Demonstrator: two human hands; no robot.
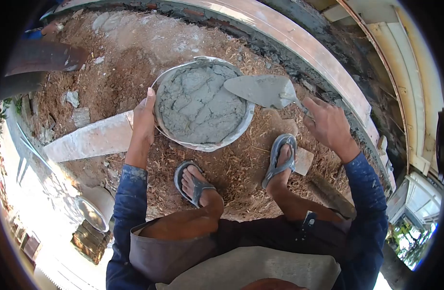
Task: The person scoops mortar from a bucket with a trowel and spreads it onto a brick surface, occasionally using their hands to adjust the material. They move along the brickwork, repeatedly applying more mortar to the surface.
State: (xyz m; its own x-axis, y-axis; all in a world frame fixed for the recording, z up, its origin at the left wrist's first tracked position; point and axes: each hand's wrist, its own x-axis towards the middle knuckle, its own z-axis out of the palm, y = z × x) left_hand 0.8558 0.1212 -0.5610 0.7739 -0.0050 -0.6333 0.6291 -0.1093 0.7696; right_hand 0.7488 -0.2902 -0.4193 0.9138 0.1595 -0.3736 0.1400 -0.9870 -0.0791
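Observation:
A round bucket filled with wet grey mortar stands on the dirt in front of my feet. My left hand is closed on the bucket's left rim, thumb up along the edge, its other fingers mostly hidden. In my right hand is the handle of a pointing trowel, fingers wrapped round it. The trowel's broad, mortar-smeared blade points left, its tip over the right part of the mortar and its heel beyond the rim.
A low curved wall with fresh mortar along its base runs behind and to the right. At left lies a pale slab. Another person's hand shows at upper left. A brick piece lies beside my right sandal.

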